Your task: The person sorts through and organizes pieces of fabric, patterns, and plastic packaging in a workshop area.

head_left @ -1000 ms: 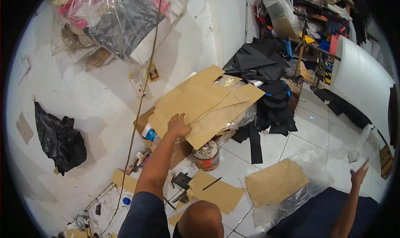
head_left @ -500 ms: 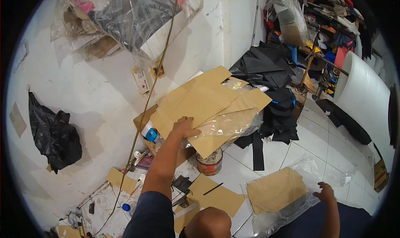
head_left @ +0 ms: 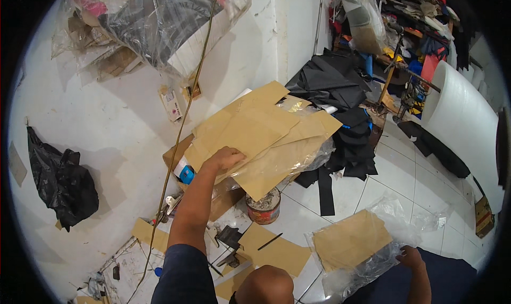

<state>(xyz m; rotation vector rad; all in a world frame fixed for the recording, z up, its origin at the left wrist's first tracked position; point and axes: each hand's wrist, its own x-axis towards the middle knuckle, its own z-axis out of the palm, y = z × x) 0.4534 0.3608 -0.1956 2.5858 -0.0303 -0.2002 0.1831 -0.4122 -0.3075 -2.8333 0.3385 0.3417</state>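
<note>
My left hand [head_left: 225, 159] is on a stack of brown card sheets [head_left: 253, 120], its fingers curled in at the near left part of the pile; the fingertips are partly hidden. Clear plastic wrap lies among these sheets. Low on the right, a clear plastic bag [head_left: 355, 276] with a brown card sheet [head_left: 351, 237] in or on it lies on the floor. My right hand [head_left: 411, 257] is at the bag's right edge, with its fingers closed on the plastic.
Below the stack stands a round tin [head_left: 263, 208]. More brown card [head_left: 287, 251], with a black pen [head_left: 270, 241], lies near my knee. Black fabric pieces [head_left: 330, 80] are heaped behind the stack. A white foam roll [head_left: 463, 128] stands at right. A thin cable [head_left: 186, 107] hangs across the left.
My left hand's fingers have curled from a spread pose on the card stack. My right hand has lowered slightly and closed on the bag's edge. The view has shifted slightly.
</note>
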